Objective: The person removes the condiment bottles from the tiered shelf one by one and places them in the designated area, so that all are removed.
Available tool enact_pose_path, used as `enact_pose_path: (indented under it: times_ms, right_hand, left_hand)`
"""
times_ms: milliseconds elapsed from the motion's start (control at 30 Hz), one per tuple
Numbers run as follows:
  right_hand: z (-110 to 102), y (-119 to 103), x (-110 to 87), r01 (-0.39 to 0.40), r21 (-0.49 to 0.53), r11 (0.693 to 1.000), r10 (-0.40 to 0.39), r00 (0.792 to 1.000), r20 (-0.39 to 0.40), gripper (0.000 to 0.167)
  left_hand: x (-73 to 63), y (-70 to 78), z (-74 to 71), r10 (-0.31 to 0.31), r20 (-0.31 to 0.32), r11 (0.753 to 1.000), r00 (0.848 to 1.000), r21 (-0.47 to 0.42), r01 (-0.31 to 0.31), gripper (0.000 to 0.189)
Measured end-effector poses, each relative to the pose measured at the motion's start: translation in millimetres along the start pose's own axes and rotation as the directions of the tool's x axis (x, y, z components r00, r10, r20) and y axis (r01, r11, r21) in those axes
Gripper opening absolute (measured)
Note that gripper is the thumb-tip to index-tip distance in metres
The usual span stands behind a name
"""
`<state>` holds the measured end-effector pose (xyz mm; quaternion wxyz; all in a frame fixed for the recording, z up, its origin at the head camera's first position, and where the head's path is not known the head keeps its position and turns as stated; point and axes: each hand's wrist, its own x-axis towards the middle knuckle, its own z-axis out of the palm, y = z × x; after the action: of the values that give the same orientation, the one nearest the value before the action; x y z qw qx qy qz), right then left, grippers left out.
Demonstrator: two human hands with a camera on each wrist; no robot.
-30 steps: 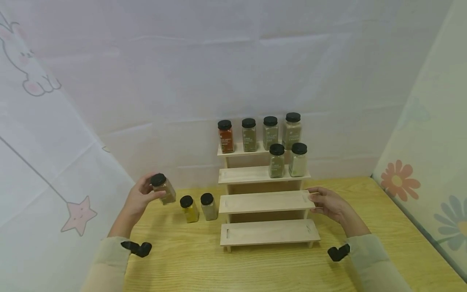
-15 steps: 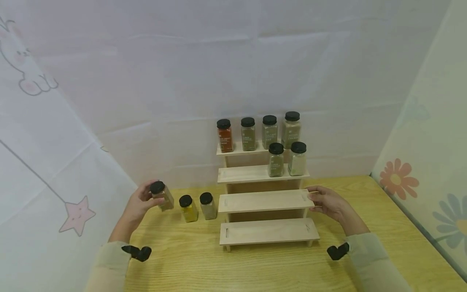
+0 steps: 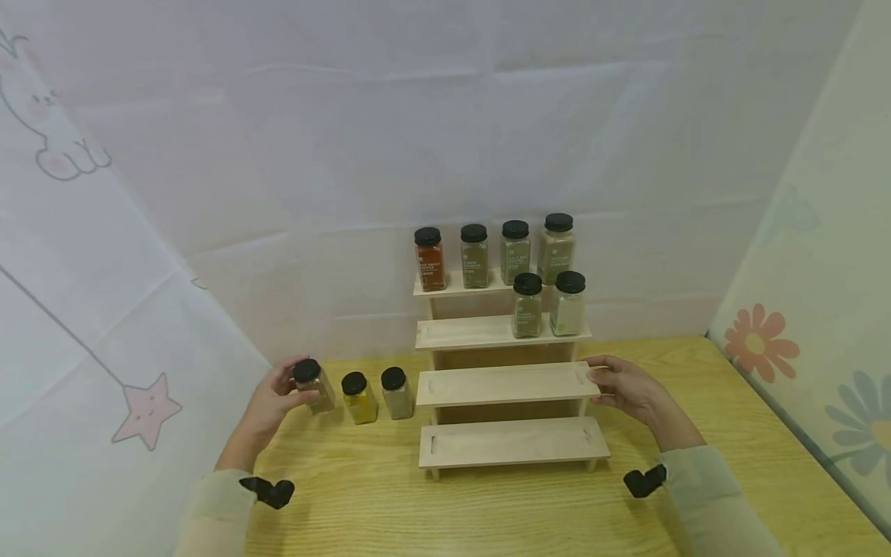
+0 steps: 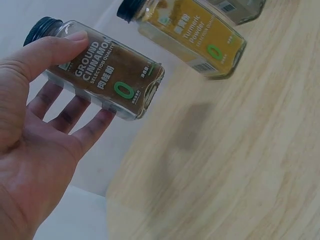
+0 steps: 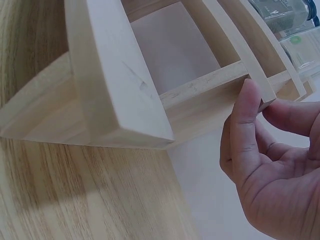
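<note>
My left hand [image 3: 274, 401] holds a jar of ground cinnamon [image 4: 107, 75] between thumb and fingers, at the left of the table. The jar has a black lid and brown contents, and its label shows in the left wrist view. Just right of it stand a turmeric powder jar [image 3: 360, 404] and a jar with pale greyish contents [image 3: 398, 398]. My right hand [image 3: 626, 389] pinches the right end of a shelf on the tiered wooden rack [image 3: 511, 384], the second from the bottom. In the right wrist view, thumb and fingertips meet at that shelf's corner.
On the rack's top shelf stand several spice jars, among them a red one [image 3: 430, 263]. Two more, a green-brown jar [image 3: 527, 309] and a pale jar [image 3: 568, 308], stand at the right of the shelf below. Fabric walls [image 3: 348, 155] border the table [image 3: 487, 510].
My left hand has lowered the cinnamon jar toward the table, and it now stands more nearly in line with the turmeric jar. The right hand has stayed at the rack.
</note>
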<state>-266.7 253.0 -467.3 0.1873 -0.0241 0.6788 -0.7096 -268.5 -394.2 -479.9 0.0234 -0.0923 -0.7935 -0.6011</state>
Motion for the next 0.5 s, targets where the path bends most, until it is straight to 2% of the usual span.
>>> enact_pose_path:
  times_ms: [300, 500]
  right_hand:
    - [0, 0, -0.4, 0.004, 0.012, 1.0, -0.004, 1.0, 0.001, 0.05]
    - [0, 1, 0.0, 0.004, 0.004, 1.0, -0.004, 1.0, -0.002, 0.051]
  left_hand:
    - [-4.7, -17.2, 6.0, -0.035, -0.007, 0.999, 0.999, 0.01, 0.035, 0.073]
    - [-7.0, -22.0, 9.7, -0.064, -0.006, 0.998, 0.998, 0.016, 0.064, 0.075]
